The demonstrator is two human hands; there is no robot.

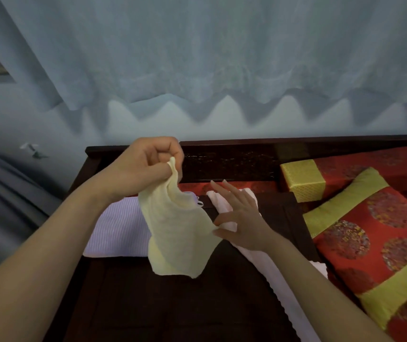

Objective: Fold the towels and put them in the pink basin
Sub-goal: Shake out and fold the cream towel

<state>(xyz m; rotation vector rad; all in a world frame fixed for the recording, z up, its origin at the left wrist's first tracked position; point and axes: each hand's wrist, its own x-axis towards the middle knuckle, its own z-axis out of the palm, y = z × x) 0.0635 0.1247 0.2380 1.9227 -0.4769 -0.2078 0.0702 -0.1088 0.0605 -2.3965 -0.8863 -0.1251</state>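
A pale yellow towel [177,233] hangs in the air above the dark wooden surface [173,304]. My left hand [145,166] pinches its top corner, fingers closed on the cloth. My right hand [239,218] is lower and to the right; its thumb and forefinger touch the towel's right edge while the other fingers spread apart. A lavender striped towel [116,228] lies flat behind the yellow one. A white towel [271,267] stretches along the surface under my right forearm. No pink basin is in view.
Red and gold cushions [375,240] lie at the right, with a gold-ended bolster [303,180] behind them. A dark carved wooden rail [234,159] runs along the back. Pale blue curtains [197,58] hang beyond. Grey fabric [7,193] is at the left.
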